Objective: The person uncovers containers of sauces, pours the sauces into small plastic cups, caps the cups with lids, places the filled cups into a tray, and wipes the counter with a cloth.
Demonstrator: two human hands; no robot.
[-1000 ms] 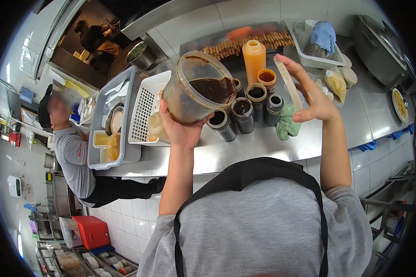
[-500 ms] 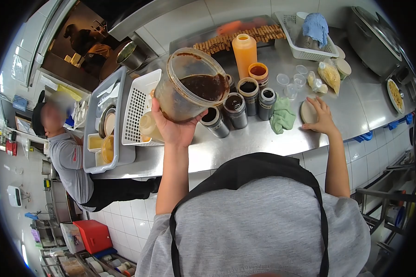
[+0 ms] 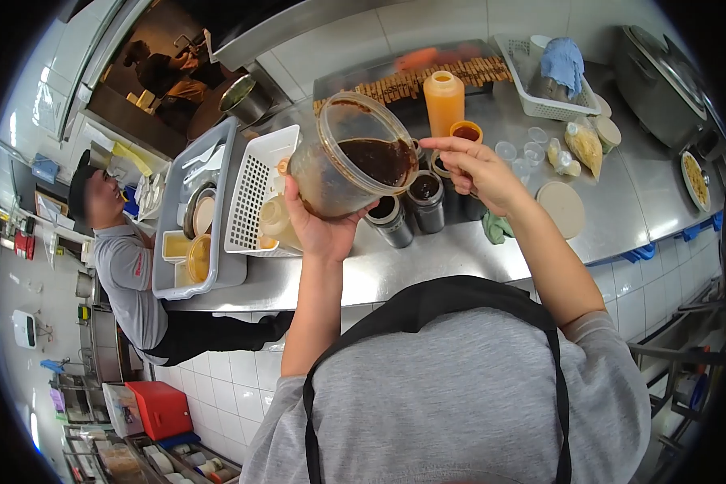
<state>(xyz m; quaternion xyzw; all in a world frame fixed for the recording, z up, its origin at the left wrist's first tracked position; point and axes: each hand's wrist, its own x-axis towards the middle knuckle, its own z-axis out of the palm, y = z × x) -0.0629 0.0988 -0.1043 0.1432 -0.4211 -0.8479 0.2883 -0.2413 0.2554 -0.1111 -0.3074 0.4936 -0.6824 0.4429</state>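
My left hand (image 3: 327, 230) grips a clear round tub (image 3: 319, 173) from below. The tub is tilted to the right, with dark sauce (image 3: 377, 160) inside. My right hand (image 3: 480, 173) is above the bottles, its index finger stretched toward the tub's rim and its other fingers partly curled; nothing shows in it. Below it are dark-filled bottles (image 3: 425, 202), some partly hidden. An orange bottle (image 3: 444, 105) and an open orange-rimmed bottle (image 3: 466, 133) stand behind. A green cloth (image 3: 498, 228) lies beside my right wrist, and a round lid (image 3: 560, 210) lies flat on the steel counter (image 3: 476, 260).
At left are a white basket (image 3: 246, 189) and a grey bin (image 3: 222, 282); a person (image 3: 121, 250) stands beyond. Small clear cups (image 3: 532, 152), a bag (image 3: 584, 149), a white basket with a blue cloth (image 3: 563, 63) and a large cooker (image 3: 661, 81) are at right.
My right hand set the lid down on the counter, let it go and moved left toward the tub's rim. The tub stays tilted in my left hand.
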